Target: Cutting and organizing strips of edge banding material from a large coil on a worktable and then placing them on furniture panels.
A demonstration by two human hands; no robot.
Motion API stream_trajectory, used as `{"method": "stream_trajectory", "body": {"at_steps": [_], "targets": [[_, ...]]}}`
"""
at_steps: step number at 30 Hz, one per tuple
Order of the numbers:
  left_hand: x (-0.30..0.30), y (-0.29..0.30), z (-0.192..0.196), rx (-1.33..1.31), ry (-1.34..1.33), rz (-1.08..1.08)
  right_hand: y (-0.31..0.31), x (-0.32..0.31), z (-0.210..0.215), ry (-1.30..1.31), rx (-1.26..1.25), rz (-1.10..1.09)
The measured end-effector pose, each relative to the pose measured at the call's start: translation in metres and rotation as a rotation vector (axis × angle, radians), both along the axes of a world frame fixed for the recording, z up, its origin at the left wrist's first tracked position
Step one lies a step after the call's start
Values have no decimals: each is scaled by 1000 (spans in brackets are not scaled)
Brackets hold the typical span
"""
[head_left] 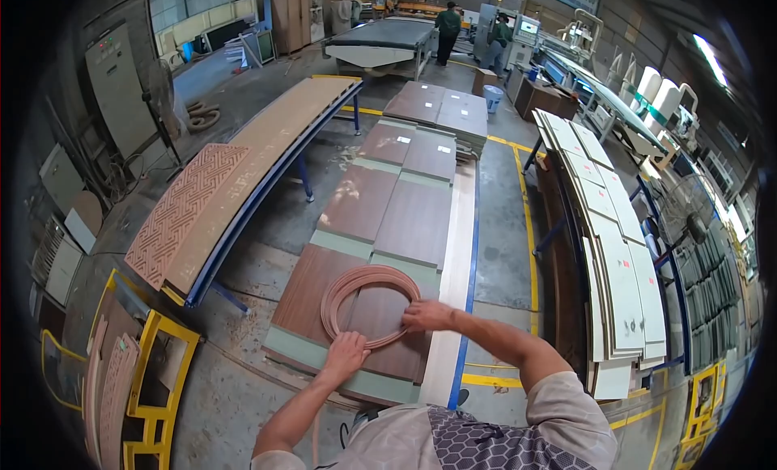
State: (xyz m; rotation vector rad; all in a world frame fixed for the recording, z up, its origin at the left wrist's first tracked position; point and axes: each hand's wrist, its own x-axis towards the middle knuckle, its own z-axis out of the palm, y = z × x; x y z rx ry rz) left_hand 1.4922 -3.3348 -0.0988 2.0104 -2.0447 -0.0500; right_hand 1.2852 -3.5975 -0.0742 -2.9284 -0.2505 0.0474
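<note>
A layered reddish-brown ring bundle (333, 296) lies on brown wood-look panels (303, 288); I cannot tell whether it is one coil or several stacked rings. My left hand (348, 353) rests at its near-left rim, fingers bent over the edge. On the right side, my right hand (427, 315) closes round the rim, its thumb and fingers pressed together there. Through the ring's opening the panel surface shows. Pale green sheets (312, 350) stick out from beneath the brown panels.
Left stands a long blue-legged roller table (267, 134) with a carved lattice panel (186, 199). Stacked white panels (619, 284) line the right. A yellow frame rack (166, 365) is near left. Two people (447, 25) work by machines at the back.
</note>
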Motion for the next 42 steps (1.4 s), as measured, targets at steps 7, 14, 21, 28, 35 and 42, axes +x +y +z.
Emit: {"method": "stream_trajectory", "body": {"at_steps": [7, 14, 21, 28, 35, 42], "targets": [[-27, -3, -3, 46, -52, -154, 24, 6, -8, -97, -134, 88], [-20, 2, -5, -19, 14, 19, 15, -15, -12, -90, -24, -27], [-21, -1, -9, 58, -90, -69, 40, 10, 0, -114, -158, 107], [-17, 7, -6, 25, 24, 67, 10, -12, -6, -100, -72, 77], [-5, 2, -10, -309, -145, -31, 35, -16, -11, -30, -125, -173], [-4, -1, -7, -65, 51, -72, 97, 14, 19, -244, -34, -419]]}}
